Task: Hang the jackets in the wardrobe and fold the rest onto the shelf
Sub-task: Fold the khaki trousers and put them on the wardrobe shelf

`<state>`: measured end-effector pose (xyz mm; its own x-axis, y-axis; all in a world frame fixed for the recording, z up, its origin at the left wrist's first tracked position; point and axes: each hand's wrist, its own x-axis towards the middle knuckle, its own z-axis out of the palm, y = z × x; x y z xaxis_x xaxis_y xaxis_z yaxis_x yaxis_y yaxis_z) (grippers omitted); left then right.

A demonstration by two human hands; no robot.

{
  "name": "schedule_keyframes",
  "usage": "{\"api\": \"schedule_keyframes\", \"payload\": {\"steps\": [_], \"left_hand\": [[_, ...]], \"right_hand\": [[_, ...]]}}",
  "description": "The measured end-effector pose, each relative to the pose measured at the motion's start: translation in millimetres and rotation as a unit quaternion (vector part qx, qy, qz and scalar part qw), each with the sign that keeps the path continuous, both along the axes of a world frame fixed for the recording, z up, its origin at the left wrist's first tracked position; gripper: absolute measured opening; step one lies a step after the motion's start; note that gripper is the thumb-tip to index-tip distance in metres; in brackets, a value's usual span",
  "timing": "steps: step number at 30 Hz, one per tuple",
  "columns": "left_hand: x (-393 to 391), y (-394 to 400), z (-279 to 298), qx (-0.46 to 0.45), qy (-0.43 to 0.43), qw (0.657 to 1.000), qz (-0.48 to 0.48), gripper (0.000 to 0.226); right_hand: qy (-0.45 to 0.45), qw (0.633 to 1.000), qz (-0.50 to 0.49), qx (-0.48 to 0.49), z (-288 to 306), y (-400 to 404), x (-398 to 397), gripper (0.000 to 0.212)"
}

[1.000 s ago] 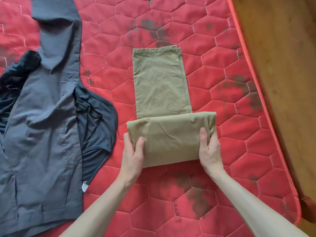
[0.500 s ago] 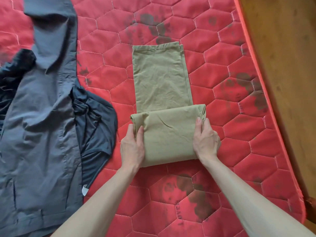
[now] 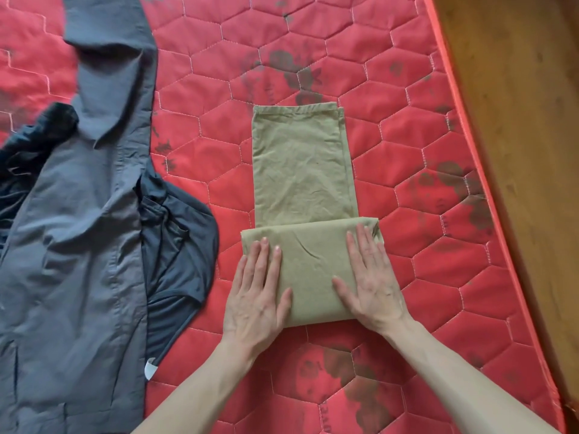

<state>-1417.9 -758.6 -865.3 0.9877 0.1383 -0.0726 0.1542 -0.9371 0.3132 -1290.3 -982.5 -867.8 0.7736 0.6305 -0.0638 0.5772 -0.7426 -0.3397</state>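
An olive-green garment (image 3: 302, 170) lies partly folded in the middle of the red quilted mattress (image 3: 407, 126), its near end doubled into a thick band. My left hand (image 3: 258, 292) lies flat on the band's left side, fingers spread. My right hand (image 3: 369, 277) presses flat on its right side. Neither hand grips the cloth. A grey jacket (image 3: 78, 230) with a dark lining is spread out on the left of the mattress.
The mattress edge runs diagonally down the right side, with a brown wooden floor (image 3: 517, 120) beyond it. Dark printed patches mark the red cover. A small white label (image 3: 150, 369) shows at the jacket's hem.
My hands let go of the folded band's sides and now lie flat on top of it. The band sits a little farther up over the garment.
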Motion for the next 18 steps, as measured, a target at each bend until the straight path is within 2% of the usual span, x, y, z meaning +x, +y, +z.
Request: {"api": "schedule_keyframes", "payload": {"steps": [2, 5, 8, 11, 14, 18], "left_hand": [[4, 5, 0, 0.002, 0.016, 0.999, -0.029, 0.087], [2, 18, -1, -0.006, 0.004, 0.992, -0.123, 0.105], [-1, 38, -1, 0.022, 0.019, 0.972, -0.235, 0.119], [-1, 45, 2, 0.078, 0.072, 0.954, -0.281, 0.130], [0, 28, 12, 0.075, 0.093, 0.962, -0.246, 0.125], [0, 18, 30, -0.019, 0.067, 0.980, -0.188, 0.098]], "right_hand": [[0.014, 1.000, -0.008, -0.011, 1, 2, 2, 0.090], [0.014, 0.999, 0.014, -0.027, 5, -3, 4, 0.101], [0.000, 0.995, 0.094, -0.025, 7, -20, 6, 0.114], [0.002, 0.986, 0.165, -0.039, 9, -41, 12, 0.119], [0.012, 0.976, 0.210, -0.061, 16, -49, 24, 0.122], [0.012, 0.973, 0.221, -0.069, 27, -46, 31, 0.116]]}}
